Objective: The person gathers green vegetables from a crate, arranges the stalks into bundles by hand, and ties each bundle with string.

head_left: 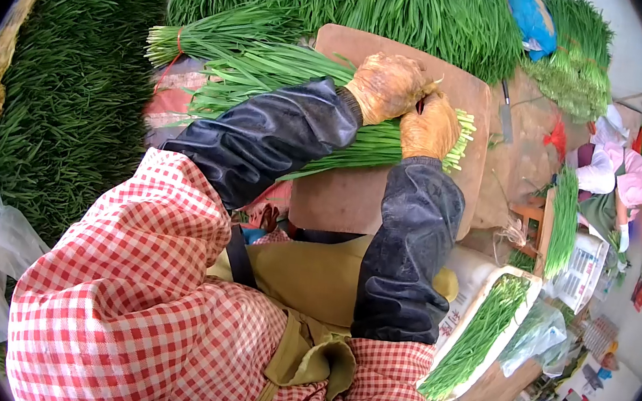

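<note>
A bunch of garlic chives (379, 142) lies across a brown board (344, 203), its pale cut ends pointing right. Over the bunch, near those ends, my left hand (388, 88) and my right hand (430, 126) meet with fingers closed. Both wear tan, stained gloves. A small dark red bit shows between the fingertips, too small to name. The right hand rests against the stalks; the left is just above it. More loose chives (273, 64) spread over the board's left edge. Beyond them lies a bundle (173, 43) tied with a red band.
Chives are heaped at the back (351, 2) and along the left (80, 94). A knife (506, 115) lies right of the board. A white foam box (530, 292) holding chives stands at lower right. Farther right, a co-worker in pink (636, 177) handles greens.
</note>
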`<state>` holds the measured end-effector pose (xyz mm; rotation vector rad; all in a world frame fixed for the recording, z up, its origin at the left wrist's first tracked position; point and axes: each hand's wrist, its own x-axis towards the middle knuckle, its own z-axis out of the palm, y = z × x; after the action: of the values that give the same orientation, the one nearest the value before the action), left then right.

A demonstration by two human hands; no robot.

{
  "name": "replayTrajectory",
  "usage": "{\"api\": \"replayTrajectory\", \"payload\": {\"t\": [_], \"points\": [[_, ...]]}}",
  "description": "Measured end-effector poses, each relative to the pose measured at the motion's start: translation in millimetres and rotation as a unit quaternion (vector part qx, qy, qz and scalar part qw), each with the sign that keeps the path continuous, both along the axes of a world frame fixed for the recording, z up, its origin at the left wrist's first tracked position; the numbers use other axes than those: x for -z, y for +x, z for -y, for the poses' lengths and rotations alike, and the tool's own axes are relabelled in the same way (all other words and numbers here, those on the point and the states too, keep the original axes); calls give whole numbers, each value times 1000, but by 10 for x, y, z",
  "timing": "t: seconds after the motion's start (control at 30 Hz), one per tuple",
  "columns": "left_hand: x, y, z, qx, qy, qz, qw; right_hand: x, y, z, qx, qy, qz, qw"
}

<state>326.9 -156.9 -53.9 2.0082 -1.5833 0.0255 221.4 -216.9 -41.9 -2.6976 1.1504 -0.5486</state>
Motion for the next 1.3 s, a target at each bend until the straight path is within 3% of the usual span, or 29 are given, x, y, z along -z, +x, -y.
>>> {"api": "replayTrajectory", "payload": {"t": [0.07,0.13,0.27,0.33,0.37,0.4,0.43,0.47,0.5,0.53,0.6,0.67,0.7,0.73,0.8,0.83,0.87,0.9,0.93,0.97,1.0,1.03,1.07,1.1,1.13,1.17,1.23,1.27,1.3], "points": [[-40,-64,-14,-12,-52,0,999,31,-70,-23,1,5,14,1000],[-114,-137,-49,-6,-75,1,997,84,-130,-16,-15,-14,108,994],[-187,-138,-115,35,-123,10,992,81,-178,3,-8,17,120,993],[-224,-190,-97,31,-155,-6,987,186,-231,30,-74,189,335,920],[-278,-229,-106,25,-128,-49,990,139,-271,-14,-69,269,389,878],[-333,-272,-120,17,-100,-92,991,89,-314,-62,-67,267,393,877],[-398,-342,-108,-32,-64,-234,970,34,-357,-117,-76,304,401,861],[-415,-313,-80,-28,-65,-230,971,-4,-396,-151,-86,339,408,843],[-435,-224,-29,18,-123,-419,900,12,-446,-150,-113,327,391,853],[-446,-135,-8,62,-175,-588,787,26,-502,-163,-116,324,396,852],[-545,86,-114,62,-127,-598,789,43,-599,-237,-155,248,369,882],[-652,291,-402,130,9,-511,850,43,-670,-322,-131,300,367,871],[-964,245,-705,189,69,-505,839,30,-703,-357,-120,327,371,861],[-994,214,-947,175,126,-545,810,31,-743,-393,-108,355,374,850],[-1103,200,-1501,301,257,-556,731,34,-769,-398,-123,326,369,861],[-982,171,-1751,231,368,-536,724,73,-749,-394,-127,321,384,856],[-752,148,-2046,215,386,-510,738,98,-732,-402,-131,317,399,851],[-819,-7,-2237,115,505,-357,777,103,-759,-388,-113,293,334,889],[-662,-78,-2441,106,503,-362,777,107,-787,-370,-121,299,332,886],[-356,-113,-2674,82,493,-138,855,100,-794,-363,-123,211,265,933],[-178,-80,-2824,57,452,100,884,68,-786,-383,-120,141,227,956],[-164,-51,-2860,72,432,79,895,33,-773,-403,-113,68,190,973],[-256,-61,-2814,71,430,78,897,-8,-772,-419,-115,66,189,973],[-445,-117,-2723,59,283,-6,957,-64,-779,-456,-109,-11,122,986],[-611,-142,-2570,50,201,-47,977,-152,-766,-457,-98,-93,59,989],[-778,-167,-2416,49,116,-84,989,-263,-748,-469,-97,-100,58,989],[-1018,-160,-2065,-8,11,-21,1000,-447,-696,-576,-60,-96,-65,991],[-1076,-145,-1911,-5,39,20,999,-499,-657,-614,-49,-100,-66,992],[-1088,-153,-1711,-14,143,57,988,-549,-603,-639,-26,-101,-112,988]]}}
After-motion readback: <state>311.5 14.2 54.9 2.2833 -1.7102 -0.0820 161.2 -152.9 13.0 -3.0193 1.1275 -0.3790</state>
